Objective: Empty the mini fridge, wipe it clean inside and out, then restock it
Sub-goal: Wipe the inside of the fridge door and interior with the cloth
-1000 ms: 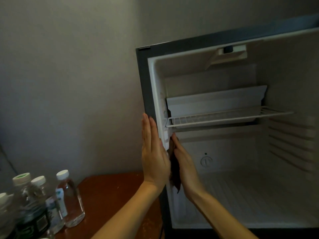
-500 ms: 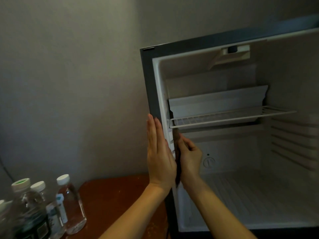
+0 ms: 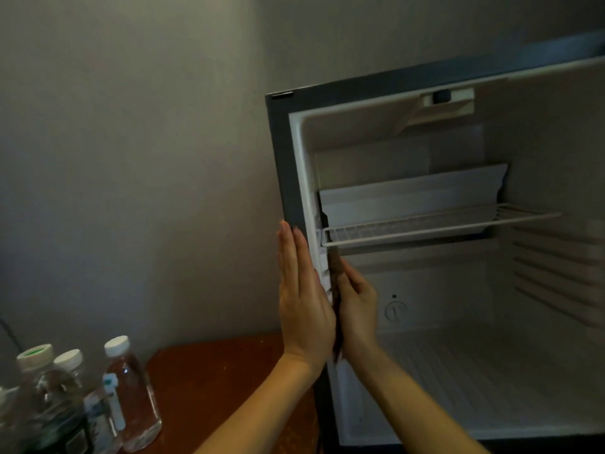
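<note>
Grey wall [image 3: 131, 158] fills the left of my feed. Low at the left I see clear water bottles [image 3: 131, 398] with white caps, standing close together on a reddish wooden counter [image 3: 222, 381]. Next comes the left hand [image 3: 302, 303], fingers straight and pressed together, laid flat against the dark outer side of the mini fridge [image 3: 284, 165], whose white interior is open to my view. Just inside that side, the right hand [image 3: 358, 306] grips a dark cloth [image 3: 335, 267] with curled fingers, holding it against the inner wall right below the wire shelf [image 3: 425, 224]. Farther right, a round dial [image 3: 396, 311] sits on the back wall.
</note>
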The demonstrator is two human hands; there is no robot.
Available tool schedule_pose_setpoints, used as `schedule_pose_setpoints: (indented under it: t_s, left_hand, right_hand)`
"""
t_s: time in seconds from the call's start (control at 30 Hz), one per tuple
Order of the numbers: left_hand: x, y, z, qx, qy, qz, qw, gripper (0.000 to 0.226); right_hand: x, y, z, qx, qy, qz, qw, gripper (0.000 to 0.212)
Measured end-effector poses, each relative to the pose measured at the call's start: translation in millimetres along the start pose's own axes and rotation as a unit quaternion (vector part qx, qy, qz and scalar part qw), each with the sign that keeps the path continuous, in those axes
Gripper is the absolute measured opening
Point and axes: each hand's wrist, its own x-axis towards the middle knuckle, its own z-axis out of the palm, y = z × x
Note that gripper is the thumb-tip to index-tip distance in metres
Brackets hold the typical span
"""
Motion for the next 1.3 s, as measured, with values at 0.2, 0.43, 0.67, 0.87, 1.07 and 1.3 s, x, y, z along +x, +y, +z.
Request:
schedule_pose_setpoints:
  t_s: [0.2,0.43,0.67,0.87,1.07,1.3]
  left_hand:
    - [2,-3,0,0.026,-0.001,0.011,1.000,0.050]
    - [2,-1,-2,0.017,0.001,0.001,1.000,0.052]
    - [-1,-5,-8,0.104,-0.061,-0.008,0.993,0.063]
    - [1,9,-8,0.143,-0.057,-0.029,0.988,0.062]
    - [0,3,3,0.177,-0.008,-0.016,0.984,0.070]
    - [-1,8,3,0.125,0.004,-0.005,0.992,0.070]
  right_hand:
    - [47,13,8,0.003,0.017,0.062,0.998,0.024]
    - [-21,-6,-4,0.007,-0.030,0.007,1.000,0.028]
    - [-54,-54,-32,-0.133,-0.033,-0.147,0.980,0.034]
    - [10,-71,-32,-0.409,-0.099,-0.406,0.811,0.038]
    - [54,-42,-41,-0.555,-0.186,-0.460,0.667,0.041]
    - [83,-105,-168,-0.608,-0.056,-0.456,0.647,0.040]
